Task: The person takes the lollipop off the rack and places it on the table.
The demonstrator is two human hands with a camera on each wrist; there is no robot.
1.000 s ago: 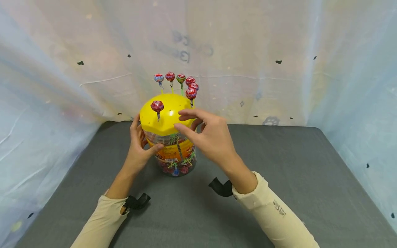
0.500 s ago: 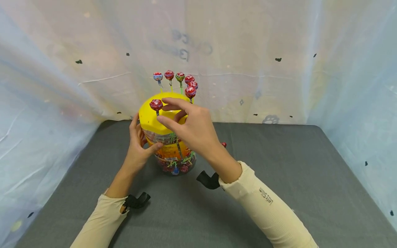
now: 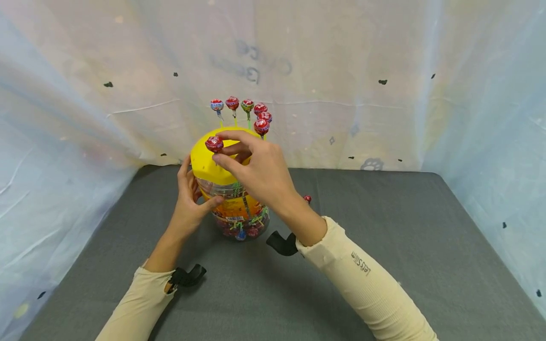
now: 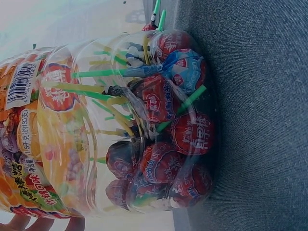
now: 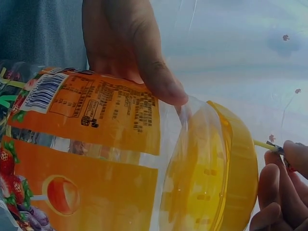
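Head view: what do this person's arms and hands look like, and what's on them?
The left hand and right hand are bare. The left sleeve and right sleeve are cream and long; the right one carries small dark lettering, apparently "Let's Slim". A curved black piece juts out at each wrist, the left piece and the right piece.

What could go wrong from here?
1. Bent stick: the right grip pinches the front lollipop near its head while the stick sits in the yellow lid, so a sideways pull might bend it.
2. Knocked neighbours: that grip appears close to the lollipops at the lid's right side, and could brush them.
3. Shifted jar: the left grip holds the jar from one side, so a hard tug may twist it.
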